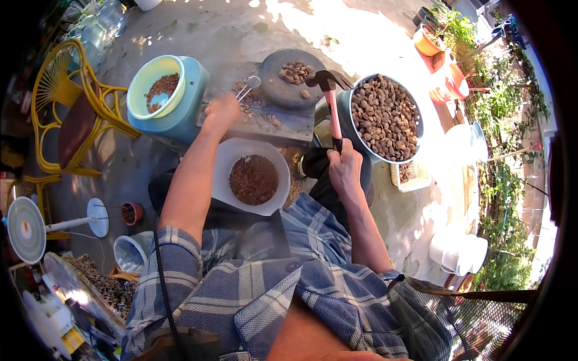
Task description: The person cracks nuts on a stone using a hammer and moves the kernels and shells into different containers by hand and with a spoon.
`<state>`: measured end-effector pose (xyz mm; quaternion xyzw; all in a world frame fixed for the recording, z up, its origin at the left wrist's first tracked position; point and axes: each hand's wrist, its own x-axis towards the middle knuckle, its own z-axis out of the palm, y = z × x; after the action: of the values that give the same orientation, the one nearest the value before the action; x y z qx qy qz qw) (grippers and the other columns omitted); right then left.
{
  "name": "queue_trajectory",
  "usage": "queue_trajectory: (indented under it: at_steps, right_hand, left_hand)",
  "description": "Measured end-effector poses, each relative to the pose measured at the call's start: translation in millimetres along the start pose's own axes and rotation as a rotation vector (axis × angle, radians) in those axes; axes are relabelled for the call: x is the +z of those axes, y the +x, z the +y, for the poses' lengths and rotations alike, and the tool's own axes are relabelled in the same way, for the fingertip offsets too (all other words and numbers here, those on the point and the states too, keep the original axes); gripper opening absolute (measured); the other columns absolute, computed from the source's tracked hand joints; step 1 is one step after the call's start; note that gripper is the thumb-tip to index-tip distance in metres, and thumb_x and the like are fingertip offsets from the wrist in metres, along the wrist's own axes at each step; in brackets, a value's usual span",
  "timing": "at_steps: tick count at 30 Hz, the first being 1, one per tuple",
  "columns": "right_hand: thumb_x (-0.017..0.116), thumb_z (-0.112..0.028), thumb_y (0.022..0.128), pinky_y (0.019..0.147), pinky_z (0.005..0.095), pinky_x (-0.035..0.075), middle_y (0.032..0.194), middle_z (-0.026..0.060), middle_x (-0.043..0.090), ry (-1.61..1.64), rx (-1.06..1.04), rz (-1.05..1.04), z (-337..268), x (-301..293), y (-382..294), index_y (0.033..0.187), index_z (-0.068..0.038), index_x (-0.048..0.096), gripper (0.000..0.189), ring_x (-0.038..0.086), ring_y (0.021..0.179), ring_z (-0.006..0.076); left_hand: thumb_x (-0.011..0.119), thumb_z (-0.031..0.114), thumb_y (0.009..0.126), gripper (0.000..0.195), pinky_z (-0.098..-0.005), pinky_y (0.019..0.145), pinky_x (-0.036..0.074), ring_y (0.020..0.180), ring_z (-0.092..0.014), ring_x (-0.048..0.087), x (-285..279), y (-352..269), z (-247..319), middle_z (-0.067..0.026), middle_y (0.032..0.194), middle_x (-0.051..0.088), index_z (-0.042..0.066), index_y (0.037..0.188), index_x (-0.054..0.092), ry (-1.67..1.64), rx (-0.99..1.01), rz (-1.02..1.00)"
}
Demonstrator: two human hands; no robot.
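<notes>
My left hand (224, 111) grips a thin metal wire tool (246, 90) with a small round head. That head is over the wooden board (271, 124), just left of a round dark stone slab (289, 92). A pile of brown nuts or fruit stones (295, 72) rests on the slab, with one apart near its front. In my right hand (345, 167) a claw hammer (333, 110) is held by its pink and black handle, its head raised beside the slab's right edge. Broken shells (253, 101) litter the board. Between my legs sits a white basin (219, 173) of brown fragments (254, 180).
At right stands a metal bucket (352, 122) full of brown nuts or stones, above a small plastic basket (422, 184). A pale green bowl (176, 101) with kernels rests on a blue container (194, 81) at left. Further left are a yellow rattan chair (118, 118) and a fan (27, 230).
</notes>
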<state>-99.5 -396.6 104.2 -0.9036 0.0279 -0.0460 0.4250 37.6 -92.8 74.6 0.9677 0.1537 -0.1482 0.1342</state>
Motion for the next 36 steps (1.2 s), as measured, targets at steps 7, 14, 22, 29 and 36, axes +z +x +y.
queue_trajectory:
  at_steps: [7, 14, 22, 29, 36]
  right_hand:
    - [0.061, -0.009, 0.085, 0.052, 0.0357, 0.043, 0.057, 0.0095, 0.051, 0.072, 0.078, 0.08, 30, -6, -16, 0.083, 0.001, 0.052, 0.014, 0.052, 0.052, 0.0178]
    - [0.06, -0.01, 0.085, 0.05, 0.0332, 0.042, 0.057, 0.0065, 0.051, 0.116, 0.113, 0.081, 43, -10, -23, 0.084, 0.001, 0.053, 0.013, 0.051, 0.051, 0.0139]
    - [0.06, -0.009, 0.086, 0.051, 0.0311, 0.042, 0.058, 0.0038, 0.052, 0.096, -0.052, 0.149, 18, -20, 3, 0.086, 0.0, 0.056, 0.01, 0.052, 0.053, 0.0119]
    - [0.06, -0.01, 0.085, 0.064, 0.0427, 0.048, 0.071, 0.0208, 0.06, 0.148, 0.015, 0.111, -33, -44, 24, 0.094, 0.003, 0.056, 0.016, 0.063, 0.065, 0.0336]
    - [0.061, -0.008, 0.086, 0.059, 0.0349, 0.047, 0.066, 0.0145, 0.056, 0.254, -0.141, 0.147, -72, -44, 34, 0.093, 0.002, 0.055, 0.013, 0.056, 0.057, 0.0243]
  left_hand:
    - [0.057, 0.026, 0.092, 0.031, -0.0523, 0.086, 0.054, 0.101, -0.045, 0.067, 10, -37, -10, -0.0262, 0.102, 0.07, 0.001, 0.099, 0.075, -0.03, 0.095, 0.105]
    - [0.059, 0.026, 0.092, 0.031, -0.0513, 0.083, 0.053, 0.095, -0.043, 0.068, 48, -46, 24, -0.0258, 0.098, 0.07, 0.0, 0.096, 0.074, -0.119, 0.249, 0.062]
    - [0.059, 0.032, 0.096, 0.036, -0.0497, 0.089, 0.052, 0.102, -0.042, 0.066, 43, -30, 92, -0.0252, 0.107, 0.069, -0.001, 0.104, 0.072, -0.129, 0.163, -0.086]
    - [0.064, 0.023, 0.089, 0.03, -0.0477, 0.089, 0.053, 0.104, -0.041, 0.067, 49, 1, 44, -0.0274, 0.106, 0.069, -0.003, 0.101, 0.073, -0.356, -0.012, -0.12]
    - [0.059, 0.021, 0.088, 0.03, -0.0496, 0.086, 0.053, 0.101, -0.044, 0.066, 42, 13, 26, -0.0298, 0.102, 0.069, -0.004, 0.097, 0.073, -0.286, 0.047, -0.089]
